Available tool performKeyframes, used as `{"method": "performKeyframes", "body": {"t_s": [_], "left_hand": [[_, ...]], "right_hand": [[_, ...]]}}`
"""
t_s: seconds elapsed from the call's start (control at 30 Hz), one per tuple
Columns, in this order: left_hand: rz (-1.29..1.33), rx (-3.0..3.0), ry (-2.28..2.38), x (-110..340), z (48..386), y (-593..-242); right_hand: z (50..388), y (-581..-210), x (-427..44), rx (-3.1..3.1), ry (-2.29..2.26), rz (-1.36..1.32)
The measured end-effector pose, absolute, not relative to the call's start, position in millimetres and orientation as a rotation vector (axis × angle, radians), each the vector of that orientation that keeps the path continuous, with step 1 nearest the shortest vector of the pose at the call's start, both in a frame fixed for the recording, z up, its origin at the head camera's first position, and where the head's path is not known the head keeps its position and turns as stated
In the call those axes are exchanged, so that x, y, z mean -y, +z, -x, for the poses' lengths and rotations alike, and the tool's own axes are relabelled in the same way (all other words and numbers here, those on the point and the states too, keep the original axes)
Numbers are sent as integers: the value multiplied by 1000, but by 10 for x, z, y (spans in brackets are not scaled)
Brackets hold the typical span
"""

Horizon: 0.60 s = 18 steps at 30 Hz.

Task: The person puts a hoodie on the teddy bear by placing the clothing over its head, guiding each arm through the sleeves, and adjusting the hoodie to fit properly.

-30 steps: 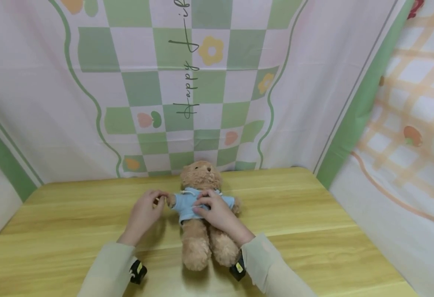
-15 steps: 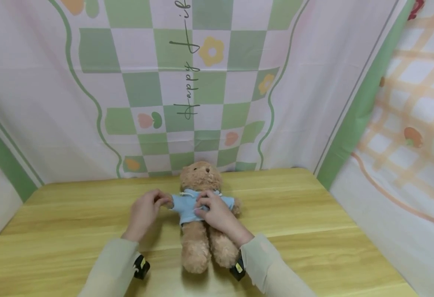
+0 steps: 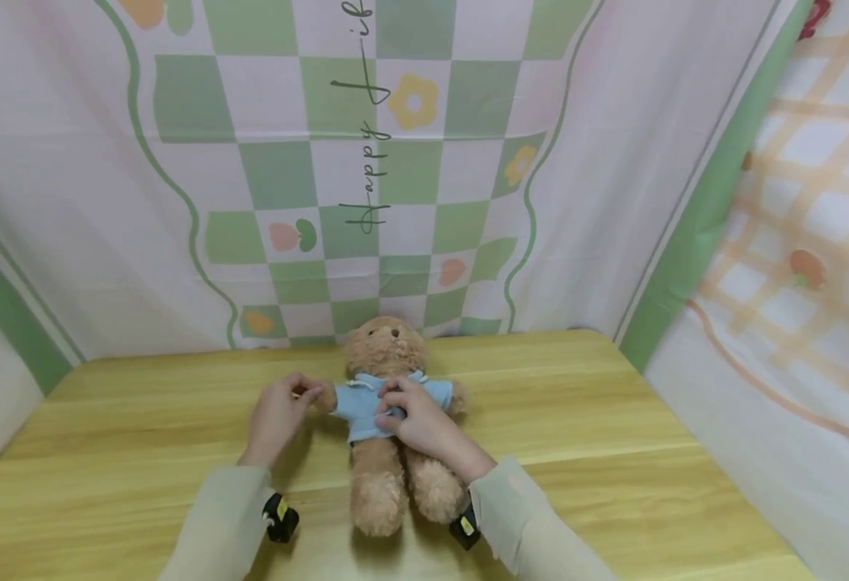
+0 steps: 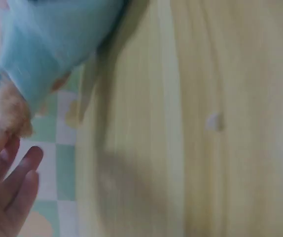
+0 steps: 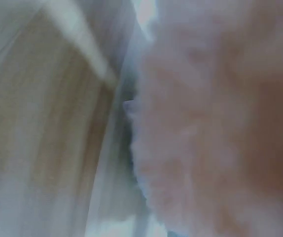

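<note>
A light brown teddy bear (image 3: 378, 480) in a blue hooded shirt (image 3: 355, 410) faces up, its head toward the back of the table. My left hand (image 3: 276, 420) pinches the end of its left-side arm (image 3: 327, 396) between thumb and fingertips. The left wrist view shows that furry paw (image 4: 12, 111) at the fingertips, the other fingers of the hand (image 4: 11, 190) loosely spread. Across the shirt's front, my right hand (image 3: 428, 424) holds the bear with bent fingers; the fingertips' contact is partly hidden. Blurred brown fur (image 5: 205, 128) fills much of the right wrist view.
The wood-grain table (image 3: 599, 436) reaches to a hanging cloth (image 3: 410, 202) with green checks. Another cloth (image 3: 809, 218) with orange checks hangs at the right. Black wrist cameras (image 3: 280, 518) sit at both sleeves. A small pale spot (image 4: 214, 122) shows on the tabletop.
The bear has shifted slightly left, and its head has turned a little. My left hand has closed in on the paw and moved slightly left with it. The right hand stays on the shirt.
</note>
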<state>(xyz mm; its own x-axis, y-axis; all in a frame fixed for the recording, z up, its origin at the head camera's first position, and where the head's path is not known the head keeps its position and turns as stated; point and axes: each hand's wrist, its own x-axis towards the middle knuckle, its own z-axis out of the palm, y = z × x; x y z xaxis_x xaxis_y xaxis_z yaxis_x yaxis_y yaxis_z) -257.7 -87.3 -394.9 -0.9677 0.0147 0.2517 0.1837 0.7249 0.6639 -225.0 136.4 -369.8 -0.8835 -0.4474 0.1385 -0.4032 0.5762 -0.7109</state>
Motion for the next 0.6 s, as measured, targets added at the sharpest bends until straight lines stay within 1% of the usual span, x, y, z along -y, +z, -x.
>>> {"method": "performKeyframes", "body": {"t_s": [0.17, 0.27, 0.43, 0.6], "left_hand": [[222, 2677, -1295, 795, 2521, -3938], [214, 2658, -1404, 767, 2506, -3936], [136, 2599, -1511, 770, 2497, -3970], [92, 2567, -1466, 779, 2492, -3979]], "right_hand": [[2249, -3669, -1426, -2805, -1042, 849], [2239, -3638, -1499, -2760, -1052, 897], [2220, -3663, -1676, -2845, -1146, 782], [2232, -3702, -1824, -3029, -953, 808]]}}
